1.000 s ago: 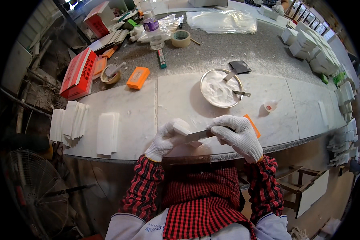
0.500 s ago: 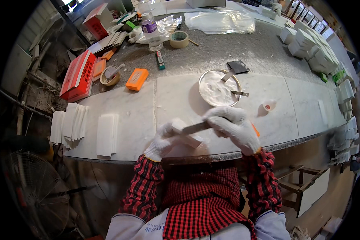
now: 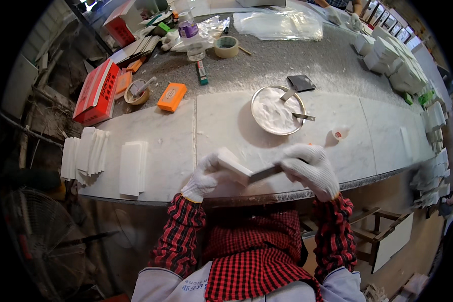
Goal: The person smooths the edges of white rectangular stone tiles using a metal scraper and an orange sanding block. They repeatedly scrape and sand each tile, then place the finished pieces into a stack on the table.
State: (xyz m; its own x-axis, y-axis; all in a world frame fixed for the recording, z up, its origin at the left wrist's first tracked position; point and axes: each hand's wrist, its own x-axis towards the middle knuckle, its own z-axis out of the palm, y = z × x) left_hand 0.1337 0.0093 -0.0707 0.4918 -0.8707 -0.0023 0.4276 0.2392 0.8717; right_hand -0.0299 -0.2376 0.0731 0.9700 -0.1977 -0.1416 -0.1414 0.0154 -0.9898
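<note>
- Left hand (image 3: 204, 177), gloved: closed on a white strip (image 3: 235, 165), gripping it by its left part. Strip sticks out of the fingers to the right, slanting down toward the person.
- Right hand (image 3: 312, 170), gloved: closed on one end of a dark flat blade (image 3: 267, 173). Blade points left and slightly down, a bit blurred.
- Blade's free end is right at the strip's right end; can't tell whether they actually touch.
- So the strip sits between the hands: in the left, just apart from the right. Both hands are over the near part of the table (image 3: 220, 123).
- Metal bowl (image 3: 280, 134) of white paste is beyond the right hand, two metal scrapers stuck in it.
- Small white bottle (image 3: 339, 134) is right of the bowl.
- White strip stack (image 3: 132, 170) lies well left of the left hand; orange box (image 3: 172, 97) farther back.
</note>
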